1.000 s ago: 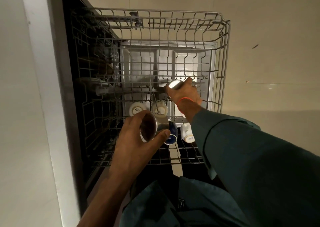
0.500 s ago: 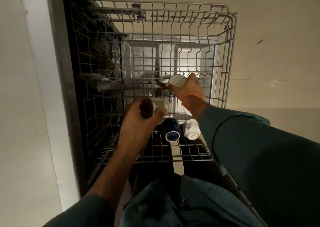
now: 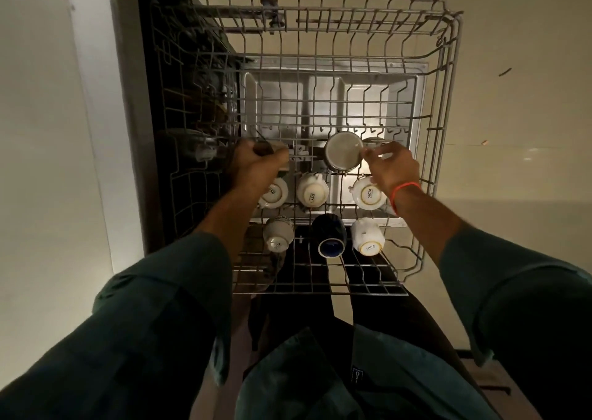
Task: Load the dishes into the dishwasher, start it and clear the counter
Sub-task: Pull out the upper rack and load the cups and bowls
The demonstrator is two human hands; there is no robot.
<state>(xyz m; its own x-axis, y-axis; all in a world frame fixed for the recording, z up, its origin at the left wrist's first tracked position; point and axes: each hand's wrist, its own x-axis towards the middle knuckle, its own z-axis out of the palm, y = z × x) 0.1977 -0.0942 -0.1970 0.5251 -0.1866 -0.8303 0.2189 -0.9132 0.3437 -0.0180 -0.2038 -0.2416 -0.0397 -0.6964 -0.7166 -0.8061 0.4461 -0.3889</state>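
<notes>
The pulled-out wire upper rack (image 3: 445,105) of the dishwasher fills the view. My left hand (image 3: 256,169) grips a steel tumbler (image 3: 267,149) and holds it low over the rack's left middle; the hand hides most of it. My right hand (image 3: 389,168) touches the rim of a second steel tumbler (image 3: 342,155) that stands upside down in the rack's middle row, its fingers loosely curled beside it. Several white cups (image 3: 312,192) and one dark blue cup (image 3: 330,238) sit upside down in two rows nearer me.
The dishwasher's open door panel (image 3: 413,76) shows below the rack. The dark tub opening (image 3: 179,105) lies at the left, beside a pale cabinet side (image 3: 48,131). The rack's far half holds only bare wire tines. Tiled floor (image 3: 512,99) lies at the right.
My left hand has carried its tumbler forward and left, down to the rack. My right hand has set its tumbler upside down in the rack and loosened its grip to the rim.
</notes>
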